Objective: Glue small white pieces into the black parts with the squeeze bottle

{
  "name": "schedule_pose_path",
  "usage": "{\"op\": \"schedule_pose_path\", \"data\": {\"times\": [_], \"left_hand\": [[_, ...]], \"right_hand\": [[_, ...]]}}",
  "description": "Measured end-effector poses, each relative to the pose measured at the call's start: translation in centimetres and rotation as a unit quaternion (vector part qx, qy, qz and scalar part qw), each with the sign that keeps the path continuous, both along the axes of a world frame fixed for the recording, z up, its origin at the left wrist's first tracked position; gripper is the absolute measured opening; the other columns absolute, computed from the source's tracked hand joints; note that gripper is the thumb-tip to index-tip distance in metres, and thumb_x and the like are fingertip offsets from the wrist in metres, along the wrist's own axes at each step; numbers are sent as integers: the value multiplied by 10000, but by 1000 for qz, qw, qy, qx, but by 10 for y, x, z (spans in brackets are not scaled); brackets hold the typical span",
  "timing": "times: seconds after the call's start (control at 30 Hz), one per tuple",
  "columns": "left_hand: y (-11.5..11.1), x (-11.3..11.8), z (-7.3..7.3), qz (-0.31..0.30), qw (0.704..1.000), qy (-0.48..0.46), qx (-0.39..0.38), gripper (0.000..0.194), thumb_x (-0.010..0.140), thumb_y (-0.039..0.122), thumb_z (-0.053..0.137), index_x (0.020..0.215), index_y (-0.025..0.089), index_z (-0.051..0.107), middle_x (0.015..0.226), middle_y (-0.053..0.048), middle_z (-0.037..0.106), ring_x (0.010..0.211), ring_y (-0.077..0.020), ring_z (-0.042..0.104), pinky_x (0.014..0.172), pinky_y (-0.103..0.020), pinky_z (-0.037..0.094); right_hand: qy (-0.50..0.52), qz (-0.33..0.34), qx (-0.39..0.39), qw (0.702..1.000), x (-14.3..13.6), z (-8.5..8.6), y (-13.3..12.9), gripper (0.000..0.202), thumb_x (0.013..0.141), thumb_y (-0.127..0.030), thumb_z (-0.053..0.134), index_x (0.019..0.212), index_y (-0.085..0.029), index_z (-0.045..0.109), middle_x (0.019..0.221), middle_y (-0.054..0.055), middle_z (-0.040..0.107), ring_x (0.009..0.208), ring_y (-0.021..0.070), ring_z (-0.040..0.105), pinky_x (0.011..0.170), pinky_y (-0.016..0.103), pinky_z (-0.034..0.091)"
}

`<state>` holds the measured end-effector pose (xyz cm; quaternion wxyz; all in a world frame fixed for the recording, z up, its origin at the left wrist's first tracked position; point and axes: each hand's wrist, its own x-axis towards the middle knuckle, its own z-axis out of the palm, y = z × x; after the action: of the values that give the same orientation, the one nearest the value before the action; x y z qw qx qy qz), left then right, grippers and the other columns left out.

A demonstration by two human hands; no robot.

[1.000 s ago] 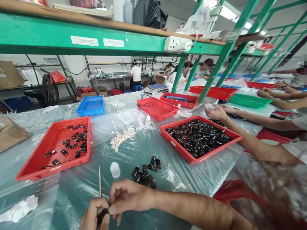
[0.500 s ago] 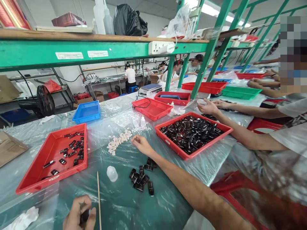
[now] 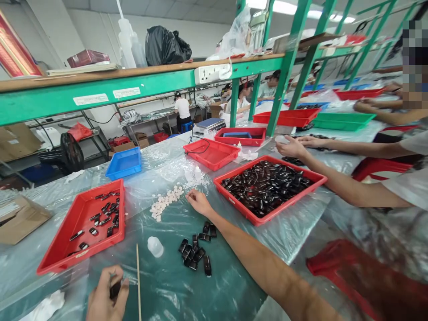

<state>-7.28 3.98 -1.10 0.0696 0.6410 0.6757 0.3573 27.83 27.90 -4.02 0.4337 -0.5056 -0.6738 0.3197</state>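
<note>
At the bottom left, my left hand (image 3: 109,292) is closed round a dark piece (image 3: 115,290), beside a thin wooden stick (image 3: 138,276). My right hand (image 3: 199,201) is reached out at the right end of a scatter of small whitish pieces (image 3: 167,200); its fingers are bent together, and whatever is between the fingertips is too small to make out. Several glossy black pieces (image 3: 192,253) lie on the table below my right forearm. A small translucent bottle (image 3: 155,246) is left of them.
A red tray (image 3: 80,214) with some black pieces is at left, and a full red tray (image 3: 267,187) at right. Behind are a blue tray (image 3: 124,163) and another red tray (image 3: 212,152). A co-worker's hands (image 3: 294,147) work at the right. A green shelf frame (image 3: 150,84) spans above.
The view has shifted slightly, so the shelf sits lower and the left tray further right. My left hand still holds the dark piece, and my right hand stays by the whitish pieces.
</note>
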Motion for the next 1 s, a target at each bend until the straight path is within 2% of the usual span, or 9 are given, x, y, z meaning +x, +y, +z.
{"op": "schedule_pose_path", "data": {"times": [0.1,0.2,0.33,0.4,0.47,0.57,0.73,0.87,1.0], "left_hand": [[26,-7,34,57,996,52,36,235,891,593,616,998,394,553,719,62,782,572,-290,774,574,-403,648],[65,-23,78,93,979,178,20,443,926,535,630,1239,227,573,1008,-121,831,921,-365,846,805,-469,686],[97,-39,109,85,970,226,15,636,973,464,639,1483,108,509,1642,-326,541,1441,-493,632,1152,-659,544],[95,-36,107,73,969,234,30,599,1022,433,588,1512,99,502,1716,-323,451,1545,-493,529,1243,-676,460],[82,-28,94,57,970,231,44,505,1072,410,506,1479,114,559,1653,-289,545,1533,-440,556,1268,-623,458],[51,-19,62,40,976,209,55,411,1106,360,384,1227,191,738,1250,-172,822,1257,-344,762,1149,-507,583],[11,-19,20,38,988,142,56,564,1109,381,356,771,263,791,752,-46,845,814,-274,844,838,-409,674],[6,-24,12,29,993,102,50,577,1116,392,341,873,233,840,786,-54,856,812,-259,836,819,-390,660],[9,-20,13,-15,995,92,41,482,1097,365,402,948,226,839,819,-53,849,853,-255,820,883,-394,641]], "right_hand": [[-6,8,-21,1000,-3,-10,5,329,1097,-434,677,1250,-147,729,1201,63,757,1038,220,758,908,393,674],[-12,13,-39,999,-6,-20,11,320,1087,-414,699,1266,-149,717,1200,72,756,1021,204,755,901,395,675],[-26,13,-40,999,-6,-28,16,298,1087,-410,700,1230,-149,720,1147,64,762,968,184,751,881,382,670],[-32,13,-33,999,-5,-28,15,288,1091,-414,692,1202,-150,724,1112,56,763,939,175,746,873,374,666],[-38,15,-23,999,-5,-26,13,284,1093,-422,687,1175,-152,725,1082,49,761,915,168,738,865,367,659],[-50,37,-8,998,-6,-19,8,289,1085,-437,690,1124,-153,723,1022,35,752,869,160,716,846,357,636],[-88,176,17,980,-10,8,-15,104,980,-278,726,943,-189,764,979,52,786,793,159,654,818,310,529],[-120,341,-13,932,-15,29,-50,64,824,-178,814,855,-234,809,870,6,798,732,149,650,756,271,488],[-129,396,-48,908,-15,38,-75,194,714,-59,834,782,-238,803,854,8,770,752,150,627,679,255,428]]}}
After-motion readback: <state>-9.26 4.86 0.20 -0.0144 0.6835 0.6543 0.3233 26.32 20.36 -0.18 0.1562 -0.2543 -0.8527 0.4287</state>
